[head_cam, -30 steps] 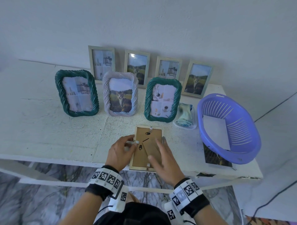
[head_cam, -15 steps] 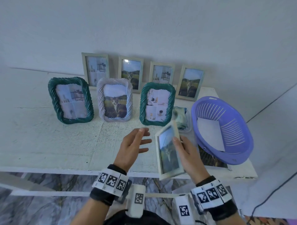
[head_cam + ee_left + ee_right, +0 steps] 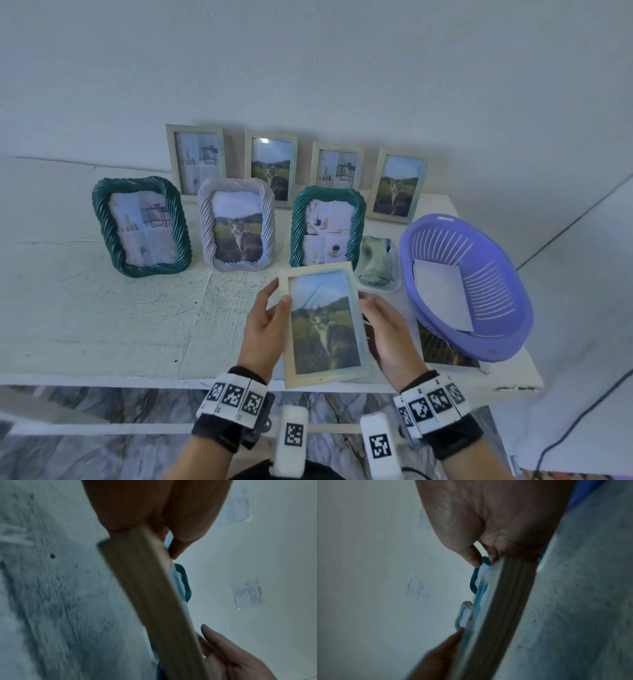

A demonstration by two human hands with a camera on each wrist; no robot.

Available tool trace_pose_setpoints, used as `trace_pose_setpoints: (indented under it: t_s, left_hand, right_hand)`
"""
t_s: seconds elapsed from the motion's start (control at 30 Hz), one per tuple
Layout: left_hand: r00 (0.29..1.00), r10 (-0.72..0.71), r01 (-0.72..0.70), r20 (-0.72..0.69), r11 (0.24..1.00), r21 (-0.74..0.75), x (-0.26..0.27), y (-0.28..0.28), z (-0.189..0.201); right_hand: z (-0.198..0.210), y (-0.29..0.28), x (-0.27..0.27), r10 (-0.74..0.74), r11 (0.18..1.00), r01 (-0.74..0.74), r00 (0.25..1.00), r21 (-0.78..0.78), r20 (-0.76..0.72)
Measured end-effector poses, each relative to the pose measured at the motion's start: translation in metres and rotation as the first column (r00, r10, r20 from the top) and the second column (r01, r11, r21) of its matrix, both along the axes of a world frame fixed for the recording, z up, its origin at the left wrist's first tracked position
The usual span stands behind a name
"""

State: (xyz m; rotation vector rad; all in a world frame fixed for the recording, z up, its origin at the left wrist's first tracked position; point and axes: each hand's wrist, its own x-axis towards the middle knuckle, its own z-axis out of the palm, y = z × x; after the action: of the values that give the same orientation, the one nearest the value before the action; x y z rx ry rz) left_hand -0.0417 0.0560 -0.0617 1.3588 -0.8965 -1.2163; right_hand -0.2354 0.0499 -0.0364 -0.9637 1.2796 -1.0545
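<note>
Pale wooden rectangular picture frame (image 3: 323, 325) with a cat photo is held in the air over the front edge of the white painted table (image 3: 102, 308), its picture side facing up. The left hand (image 3: 265, 329) pinches its 9 o'clock edge, thumb on the front. The right hand (image 3: 388, 334) has its fingers curled round the 3 o'clock edge. At 12 o'clock from it stands a green twisted picture frame (image 3: 327, 228), and at 3 o'clock a purple plastic basket (image 3: 493, 287).
</note>
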Motion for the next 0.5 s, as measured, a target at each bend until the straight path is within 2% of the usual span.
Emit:
trace_pose_setpoints:
  t_s: [0.03,0.07,0.1,0.13,0.17,0.23,0.33,0.43,0.5]
  left_hand:
    - [1.0,0.017,-0.016,0.025,0.999,-0.032,0.006,0.0,0.0]
    - [0.998,0.03,-0.027,0.046,0.998,-0.057,0.01,0.001,0.004]
    - [0.997,0.045,-0.04,0.069,0.997,-0.072,0.014,0.001,0.006]
    - [0.994,0.057,-0.049,0.092,0.995,-0.082,0.019,0.002,0.009]
    - [0.991,0.072,-0.062,0.11,0.994,-0.091,0.023,0.004,0.012]
    - [0.985,0.096,-0.081,0.142,0.991,-0.11,0.031,0.007,0.015]
    - [0.977,0.121,-0.098,0.178,0.987,-0.13,0.039,0.011,0.017]
    - [0.978,0.13,-0.107,0.166,0.984,-0.139,0.042,0.015,0.018]
    - [0.979,0.131,-0.11,0.154,0.984,-0.139,0.043,0.016,0.015]
  right_hand:
    - [-0.001,-0.007,0.0,0.043,0.996,-0.055,0.986,-0.07,-0.161]
    - [-0.005,-0.016,-0.002,0.039,0.981,-0.105,0.927,-0.16,-0.373]
    - [-0.007,-0.028,-0.003,-0.03,0.955,-0.146,0.817,-0.257,-0.575]
    - [-0.009,-0.039,-0.003,-0.12,0.922,-0.19,0.687,-0.337,-0.716]
    - [-0.012,-0.052,-0.001,-0.182,0.899,-0.23,0.579,-0.373,-0.795]
    - [-0.016,-0.077,0.002,-0.213,0.897,-0.269,0.431,-0.35,-0.877]
    - [-0.023,-0.109,0.003,-0.192,0.942,-0.221,0.261,-0.252,-0.946]
    - [-0.03,-0.133,0.001,-0.108,0.981,-0.153,0.09,-0.121,-0.99]
    - [-0.032,-0.143,-0.002,-0.036,0.989,-0.145,0.009,-0.037,-0.999]
